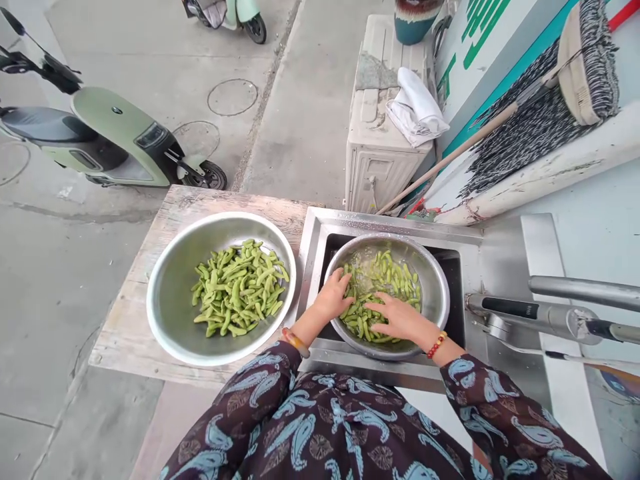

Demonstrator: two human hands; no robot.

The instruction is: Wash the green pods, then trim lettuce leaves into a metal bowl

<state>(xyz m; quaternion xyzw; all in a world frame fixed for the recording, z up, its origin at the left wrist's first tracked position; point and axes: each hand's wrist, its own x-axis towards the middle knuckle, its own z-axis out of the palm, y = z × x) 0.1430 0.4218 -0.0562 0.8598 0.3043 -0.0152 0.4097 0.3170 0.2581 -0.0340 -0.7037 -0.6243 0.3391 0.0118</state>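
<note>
Pods (pixel 407 280): in the water (pixel 365 270) of the sink bowl (pixel 441 300), which stands inside the sink (pixel 473 257).
Left grip (pixel 334 293): a bare hand over the sink bowl's left side, fingers a little apart and bent toward the middle; clamped on nothing that shows.
Right grip (pixel 400 319): over the near right part of the same bowl, fingers spread and pointing left, toward the other grip; nothing seen held.
Contact: cannot tell whether the fingertips press on the pods or only hang over them.
Way to the pods: rightward from the left grip; ahead and to the left from the right grip, with one cluster lying between the two.
Nearer grip: both are near that cluster; the band along the far right wall lies closer to the right.
Long axis: each pod is slim, but they lie at mixed angles, sharing no one line.
Table bowl (pixel 167 300): on the table (pixel 125 327), left of the sink, with a heap (pixel 240 287) of pods inside; nearer the left grip, touched by neither.
Tap (pixel 520 310): right of the sink bowl, apart from both grips.
</note>
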